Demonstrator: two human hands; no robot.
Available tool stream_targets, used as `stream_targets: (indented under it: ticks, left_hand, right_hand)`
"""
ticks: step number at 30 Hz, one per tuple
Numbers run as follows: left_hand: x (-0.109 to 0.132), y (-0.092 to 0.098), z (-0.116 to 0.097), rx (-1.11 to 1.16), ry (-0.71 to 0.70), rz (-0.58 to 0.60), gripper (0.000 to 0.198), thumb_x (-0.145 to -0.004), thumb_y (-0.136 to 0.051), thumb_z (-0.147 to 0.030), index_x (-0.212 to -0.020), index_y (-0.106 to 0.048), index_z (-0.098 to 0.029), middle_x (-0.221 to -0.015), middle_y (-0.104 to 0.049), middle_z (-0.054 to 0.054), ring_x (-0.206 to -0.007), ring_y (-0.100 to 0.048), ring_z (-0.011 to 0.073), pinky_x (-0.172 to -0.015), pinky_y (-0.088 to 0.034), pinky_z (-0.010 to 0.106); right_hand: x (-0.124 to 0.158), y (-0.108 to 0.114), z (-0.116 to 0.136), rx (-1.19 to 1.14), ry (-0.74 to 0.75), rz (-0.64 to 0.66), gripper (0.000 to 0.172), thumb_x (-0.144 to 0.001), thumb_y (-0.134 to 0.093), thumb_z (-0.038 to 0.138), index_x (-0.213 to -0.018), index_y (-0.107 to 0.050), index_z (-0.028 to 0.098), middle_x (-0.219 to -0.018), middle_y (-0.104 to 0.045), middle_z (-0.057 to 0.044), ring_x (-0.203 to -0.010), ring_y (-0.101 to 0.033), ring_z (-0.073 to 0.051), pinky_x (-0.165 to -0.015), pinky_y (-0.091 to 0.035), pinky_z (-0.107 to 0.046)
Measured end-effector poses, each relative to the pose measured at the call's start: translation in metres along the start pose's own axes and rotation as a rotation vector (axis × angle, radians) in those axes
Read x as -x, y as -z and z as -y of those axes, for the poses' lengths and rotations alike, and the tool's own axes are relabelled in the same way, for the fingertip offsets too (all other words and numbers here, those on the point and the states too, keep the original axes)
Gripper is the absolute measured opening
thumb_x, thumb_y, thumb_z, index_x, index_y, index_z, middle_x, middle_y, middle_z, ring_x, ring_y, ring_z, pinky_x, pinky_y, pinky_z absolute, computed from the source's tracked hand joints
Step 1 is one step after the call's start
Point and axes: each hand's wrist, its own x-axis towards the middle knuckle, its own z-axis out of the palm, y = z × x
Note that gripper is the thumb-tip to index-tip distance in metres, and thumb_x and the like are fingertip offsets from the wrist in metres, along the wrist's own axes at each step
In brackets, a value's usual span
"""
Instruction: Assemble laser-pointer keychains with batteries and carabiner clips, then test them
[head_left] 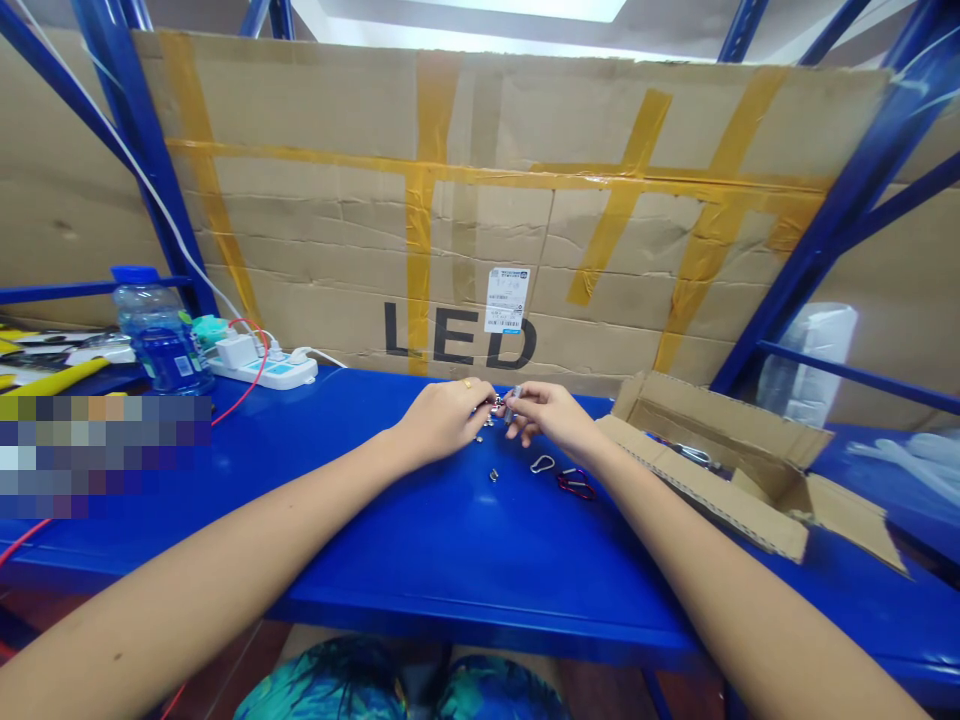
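My left hand (444, 420) is closed in a pinch at the middle of the blue table (480, 560), its fingertips at some small shiny metal bits (497, 401). What it grips is too small to make out. Close beside it, my right hand (553, 412) pinches a small slim grey piece (513, 402) between thumb and fingers. Below my right hand lie a silver carabiner (541, 464) and a dark red one, the red carabiner (576, 485). A small metal fitting (493, 475) rests on the table, with a few more tiny pieces (481, 438) under my left fingertips.
An open cardboard box (720, 510) with metal items stands to the right. Left are a blue-capped bottle (169, 335), a white power strip (281, 373) and a red cable (251, 390). A large cardboard panel (330, 250) closes the back, between blue rack posts (810, 230).
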Motion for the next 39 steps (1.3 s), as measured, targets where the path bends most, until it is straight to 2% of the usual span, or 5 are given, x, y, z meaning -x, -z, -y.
stream_targets:
  ticks: [6,14,23,33,39]
  left_hand:
    - [0.003,-0.005,0.006,-0.159,0.0,0.419,0.022,-0.09,-0.048,-0.023,-0.091,-0.069,-0.017,-0.094,-0.071,0.011,-0.087,-0.067,0.0259,-0.073,-0.052,0.036]
    - [0.004,-0.017,0.012,-0.042,0.036,0.379,0.014,-0.085,-0.055,-0.018,-0.085,-0.069,-0.018,-0.091,-0.072,0.009,-0.082,-0.068,0.024,-0.067,-0.051,0.032]
    - [0.001,-0.008,0.009,0.019,0.105,0.416,0.004,-0.075,-0.063,-0.015,-0.074,-0.065,-0.018,-0.076,-0.07,0.006,-0.072,-0.065,0.0214,-0.062,-0.047,0.029]
    - [-0.002,-0.008,0.005,0.102,-0.023,-0.07,0.02,-0.095,-0.05,-0.023,-0.103,-0.067,-0.016,-0.098,-0.074,0.007,-0.089,-0.069,0.0202,-0.079,-0.053,0.033]
    - [0.001,-0.008,-0.001,0.042,-0.194,-0.09,0.025,-0.097,-0.045,-0.02,-0.111,-0.065,-0.014,-0.094,-0.071,0.009,-0.087,-0.068,0.0189,-0.074,-0.054,0.031]
  right_hand:
    - [0.0,0.001,-0.001,0.17,0.062,0.038,0.019,-0.072,-0.068,0.02,-0.09,-0.071,0.015,-0.07,-0.068,-0.003,-0.06,-0.062,-0.015,-0.053,-0.053,-0.026]
    - [0.0,0.001,-0.002,0.396,0.433,-0.081,0.022,-0.075,-0.059,0.012,-0.084,-0.076,0.022,-0.098,-0.074,-0.005,-0.093,-0.066,-0.021,-0.082,-0.054,-0.035]
    - [-0.001,0.001,-0.006,0.119,-0.047,0.014,0.014,-0.07,-0.071,0.022,-0.078,-0.062,0.014,-0.066,-0.065,-0.004,-0.053,-0.065,-0.017,-0.035,-0.043,-0.02]
    - [0.003,-0.005,-0.006,0.317,0.082,0.015,0.021,-0.073,-0.056,0.014,-0.087,-0.071,0.017,-0.069,-0.066,-0.001,-0.052,-0.057,-0.013,-0.049,-0.05,-0.026]
    - [0.004,-0.007,-0.002,0.231,0.131,0.06,0.015,-0.071,-0.057,0.018,-0.081,-0.068,0.017,-0.068,-0.065,-0.001,-0.059,-0.059,-0.014,-0.05,-0.051,-0.026]
